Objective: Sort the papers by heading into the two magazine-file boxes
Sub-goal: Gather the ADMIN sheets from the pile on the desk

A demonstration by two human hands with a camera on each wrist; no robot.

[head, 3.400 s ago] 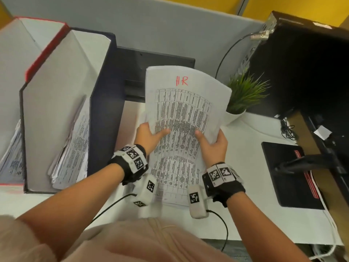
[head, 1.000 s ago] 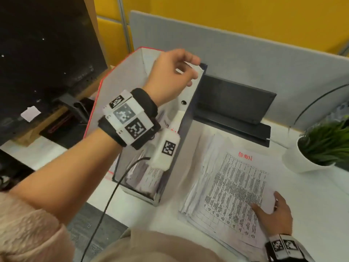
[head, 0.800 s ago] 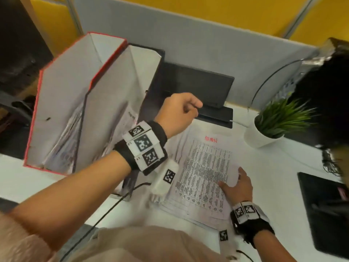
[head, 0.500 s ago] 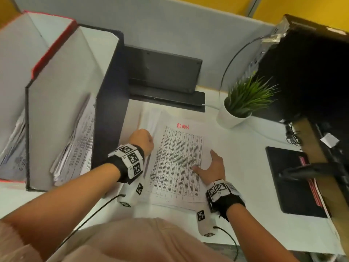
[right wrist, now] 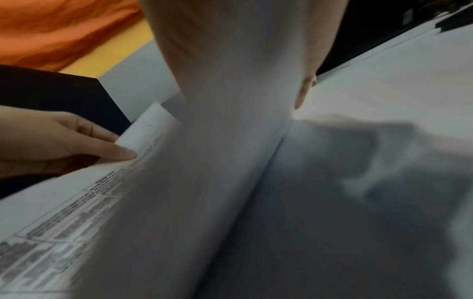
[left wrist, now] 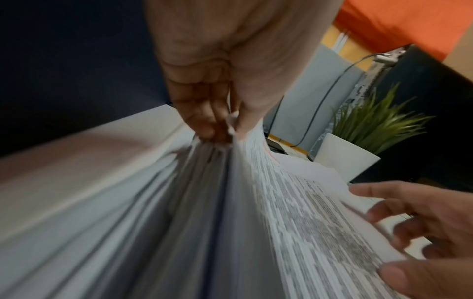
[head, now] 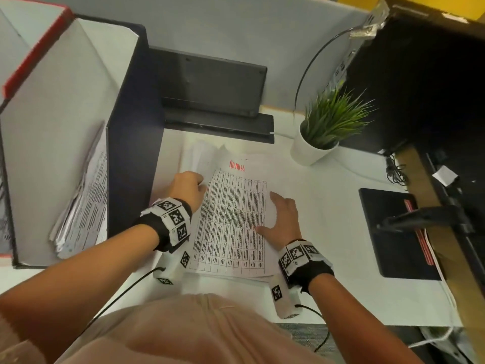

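A pile of printed papers (head: pixel 233 227) lies on the white desk, its top sheet headed ADMIN (head: pixel 237 166) in red. My left hand (head: pixel 199 181) is at the pile's left edge; in the left wrist view its fingers (left wrist: pixel 204 113) and thumb pinch the top sheet's edge and lift it a little. My right hand (head: pixel 278 214) rests with straight fingers on the sheet's right edge. The navy file box (head: pixel 131 132) stands left of the pile with papers (head: pixel 86 206) in it. The red file box (head: pixel 34 51) stands beyond it.
A potted plant (head: pixel 328 127) stands behind the pile to the right. A dark tablet stand (head: pixel 210 95) sits at the grey partition. A black pad (head: pixel 393 232) lies at the right, with a monitor arm (head: pixel 425 219) above it.
The HR sheet held up earlier is out of my hands. My left hand came back from the boxes to the pile and pinched the ADMIN sheet's left edge. The right hand stayed on the pile.
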